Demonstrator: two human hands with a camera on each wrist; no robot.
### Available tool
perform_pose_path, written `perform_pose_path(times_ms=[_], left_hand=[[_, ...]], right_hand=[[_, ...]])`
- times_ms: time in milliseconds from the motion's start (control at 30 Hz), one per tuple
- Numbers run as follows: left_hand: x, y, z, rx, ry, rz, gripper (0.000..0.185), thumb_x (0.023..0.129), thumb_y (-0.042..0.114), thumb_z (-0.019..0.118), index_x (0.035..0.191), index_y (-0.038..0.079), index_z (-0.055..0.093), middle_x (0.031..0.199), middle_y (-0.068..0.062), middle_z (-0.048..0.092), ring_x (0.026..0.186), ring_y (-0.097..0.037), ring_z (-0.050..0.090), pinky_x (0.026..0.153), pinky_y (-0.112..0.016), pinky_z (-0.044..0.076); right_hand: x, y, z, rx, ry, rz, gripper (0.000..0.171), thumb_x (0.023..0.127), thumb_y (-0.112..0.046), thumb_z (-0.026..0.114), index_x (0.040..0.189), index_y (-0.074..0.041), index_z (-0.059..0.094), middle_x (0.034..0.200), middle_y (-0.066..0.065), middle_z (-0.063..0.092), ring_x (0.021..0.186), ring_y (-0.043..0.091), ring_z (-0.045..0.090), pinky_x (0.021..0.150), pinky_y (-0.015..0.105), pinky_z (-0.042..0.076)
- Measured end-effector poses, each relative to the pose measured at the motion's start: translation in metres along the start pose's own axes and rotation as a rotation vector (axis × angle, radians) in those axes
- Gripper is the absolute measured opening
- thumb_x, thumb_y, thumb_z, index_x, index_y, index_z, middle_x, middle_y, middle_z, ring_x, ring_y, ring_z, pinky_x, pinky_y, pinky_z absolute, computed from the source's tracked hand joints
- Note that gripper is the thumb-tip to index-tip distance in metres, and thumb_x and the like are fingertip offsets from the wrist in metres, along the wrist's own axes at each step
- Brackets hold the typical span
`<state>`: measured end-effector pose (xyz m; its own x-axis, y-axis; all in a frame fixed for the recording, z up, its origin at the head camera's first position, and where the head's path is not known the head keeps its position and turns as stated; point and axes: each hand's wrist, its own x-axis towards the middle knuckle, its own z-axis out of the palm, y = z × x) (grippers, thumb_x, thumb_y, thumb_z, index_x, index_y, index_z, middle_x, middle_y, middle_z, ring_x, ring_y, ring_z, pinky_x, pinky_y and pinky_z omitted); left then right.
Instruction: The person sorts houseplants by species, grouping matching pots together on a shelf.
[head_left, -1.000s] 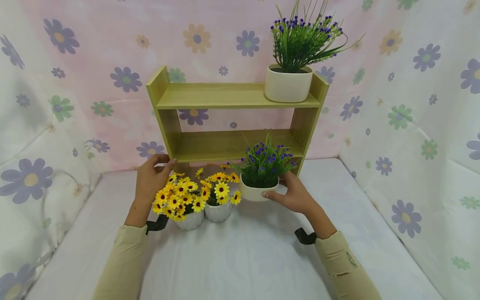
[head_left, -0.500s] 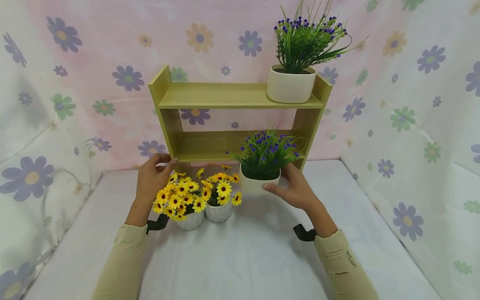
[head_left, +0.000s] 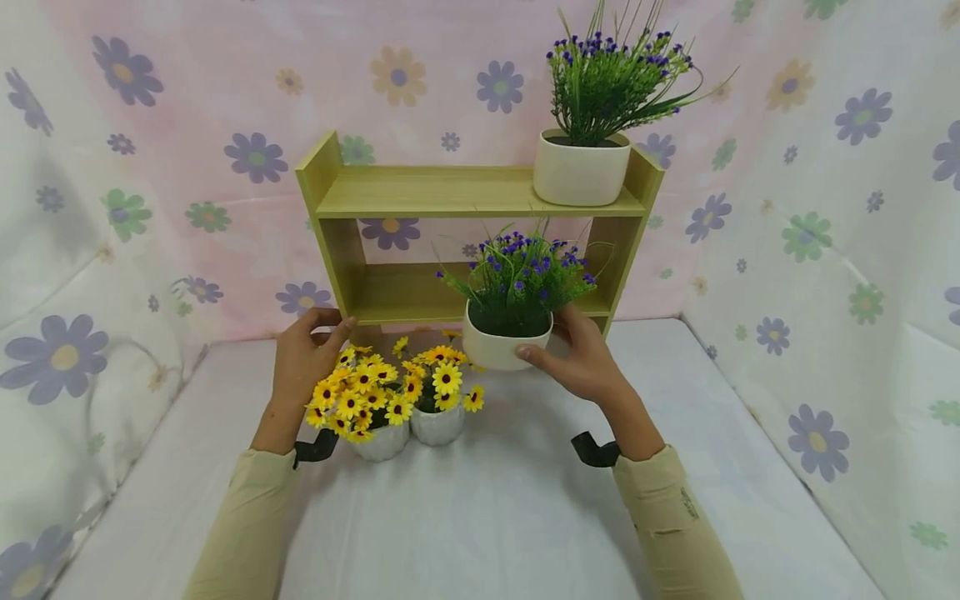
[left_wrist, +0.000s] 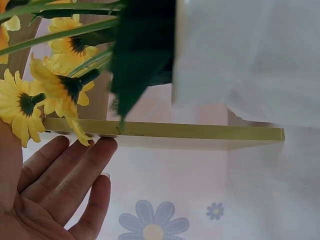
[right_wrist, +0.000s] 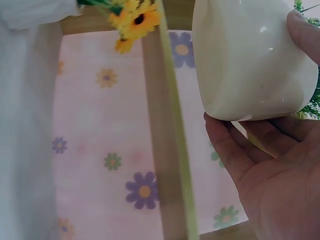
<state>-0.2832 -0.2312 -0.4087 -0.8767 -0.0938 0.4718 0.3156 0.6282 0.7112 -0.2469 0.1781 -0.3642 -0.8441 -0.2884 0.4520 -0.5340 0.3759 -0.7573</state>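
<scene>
In the head view my right hand [head_left: 588, 354] grips a white oval pot [head_left: 501, 337] of purple flowers [head_left: 521, 279], thumb on its front. It is held above the table, before the middle board of a wooden shelf [head_left: 480, 193]. The right wrist view shows fingers [right_wrist: 230, 150] under the pot. My left hand [head_left: 303, 350] holds the shelf's left side panel low down. In the left wrist view its fingertips [left_wrist: 107, 145] touch the panel's outer face; flowers hide the thumb. A similar purple-flowered pot [head_left: 581, 171] stands on the shelf's top right.
Two small white pots of yellow flowers, a left one [head_left: 382, 442] and a right one [head_left: 437, 427], stand side by side on the white-covered table [head_left: 480, 517], before the shelf's lower left. Flower-print cloth [head_left: 187, 125] surrounds the table behind and at the sides.
My right hand has raised the purple-flowered pot and moved it slightly left, in front of the middle board. My left hand stays at the shelf's side panel.
</scene>
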Motion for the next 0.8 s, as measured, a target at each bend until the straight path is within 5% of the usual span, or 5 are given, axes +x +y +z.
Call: perform_pose_path(times_ms=[500,800], left_hand=[[-0.002,0.003,0.0,-0.021,-0.009,-0.014,0.047,0.106,0.041,0.066,0.128,-0.001,0.068,0.129,-0.021,0.071,0.109,-0.044,0.074,0.089,-0.06,0.062],[-0.001,0.003,0.0,-0.015,-0.002,-0.006,0.047,0.106,0.041,0.066,0.128,-0.001,0.068,0.129,-0.021,0.071,0.107,-0.043,0.075,0.089,-0.059,0.062]], right_hand=[[0.037,-0.046,-0.007,-0.001,0.009,-0.171,0.077,0.094,-0.03,0.084,0.159,-0.018,0.045,0.149,0.001,0.061,0.137,0.021,0.06,0.115,0.043,0.051],[0.064,-0.076,-0.019,0.018,-0.002,-0.278,0.078,0.094,-0.047,0.08,0.158,-0.016,0.047,0.148,0.0,0.062,0.134,0.016,0.062,0.113,0.036,0.052]])
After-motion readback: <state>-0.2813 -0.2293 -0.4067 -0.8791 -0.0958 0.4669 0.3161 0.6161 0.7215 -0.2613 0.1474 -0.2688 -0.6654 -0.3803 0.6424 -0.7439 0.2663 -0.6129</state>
